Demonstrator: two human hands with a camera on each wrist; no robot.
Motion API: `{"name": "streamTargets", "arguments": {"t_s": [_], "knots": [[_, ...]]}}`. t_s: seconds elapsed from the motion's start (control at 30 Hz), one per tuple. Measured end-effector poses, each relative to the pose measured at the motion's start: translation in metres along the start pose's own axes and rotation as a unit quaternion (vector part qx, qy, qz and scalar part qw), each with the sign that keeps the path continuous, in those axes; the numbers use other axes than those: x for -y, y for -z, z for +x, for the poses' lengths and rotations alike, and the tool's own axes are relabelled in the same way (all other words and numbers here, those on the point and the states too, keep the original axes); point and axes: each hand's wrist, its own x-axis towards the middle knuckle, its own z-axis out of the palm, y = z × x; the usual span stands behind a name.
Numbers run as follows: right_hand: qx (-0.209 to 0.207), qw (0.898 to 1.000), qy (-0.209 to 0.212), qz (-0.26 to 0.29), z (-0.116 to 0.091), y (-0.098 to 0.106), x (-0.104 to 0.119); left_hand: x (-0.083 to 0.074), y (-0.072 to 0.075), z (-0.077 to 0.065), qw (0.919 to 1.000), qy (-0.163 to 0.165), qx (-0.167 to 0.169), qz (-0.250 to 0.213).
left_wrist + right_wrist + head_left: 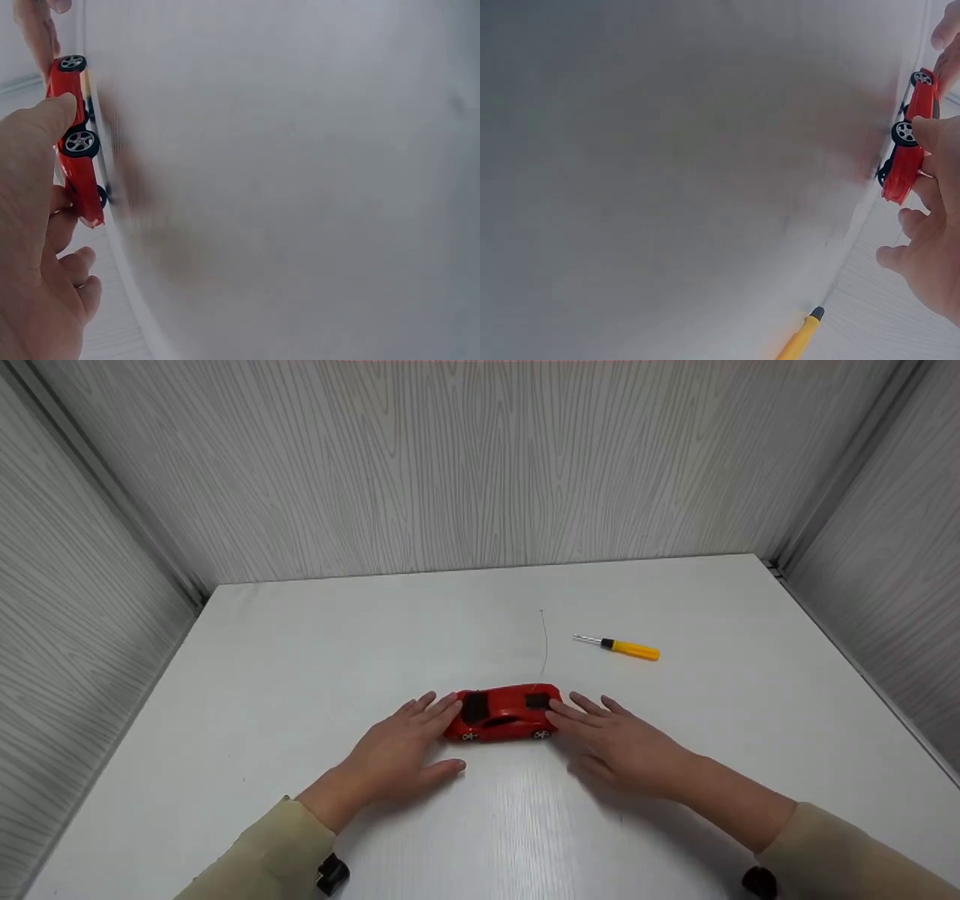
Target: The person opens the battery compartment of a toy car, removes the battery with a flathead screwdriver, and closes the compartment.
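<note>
A red toy car [510, 712] with black windows and silver-spoked wheels stands upright on the white table, side-on between both hands. My left hand [401, 754] lies at its left end, fingertips touching the body and the thumb held out apart on the near side. At the right end, the extended fingers of my right hand [626, 746] touch the rear corner. From the car's rear a thin wire [546, 641] runs up toward the back. Each wrist view shows the car, red body [81, 176] and spoked wheel [905, 133], with that hand's thumb overlapping it.
A screwdriver [634, 650] with a yellow handle and metal shaft lies behind and to the right of the car. The white table [337, 637] is bounded by a wood-grain back panel [480, 465] and side panels at left and right.
</note>
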Motion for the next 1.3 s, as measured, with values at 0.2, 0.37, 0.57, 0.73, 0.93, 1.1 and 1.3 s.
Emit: {"name": "streamTargets", "arguments": {"t_s": [0.2, 0.37, 0.57, 0.73, 0.93, 1.1, 1.3], "knots": [[-0.019, 0.999, -0.006, 0.039, 0.005, 0.003, -0.004, 0.003, 0.002, -0.001, 0.9996, 0.003, -0.014, -0.025], [-0.031, 0.99, -0.042, 0.13, 0.013, 0.006, -0.014, 0.005, 0.006, 0.003, 0.9958, 0.004, -0.018, -0.09], [-0.056, 0.955, -0.089, 0.277, 0.021, 0.004, -0.03, 0.007, 0.007, 0.014, 0.9755, 0.007, -0.014, -0.219], [-0.055, 0.935, -0.122, 0.329, 0.022, 0.002, -0.038, 0.005, 0.005, 0.021, 0.959, 0.038, -0.007, -0.281], [-0.043, 0.919, -0.145, 0.363, 0.026, -0.002, -0.044, 0.004, 0.0, 0.023, 0.9475, 0.053, -0.011, -0.315], [-0.026, 0.914, -0.16, 0.372, 0.028, -0.003, -0.044, 0.006, -0.003, 0.022, 0.9437, 0.066, -0.026, -0.323], [-0.022, 0.909, -0.171, 0.379, 0.027, -0.005, -0.043, 0.007, -0.006, 0.019, 0.9413, 0.083, -0.032, -0.326]]}}
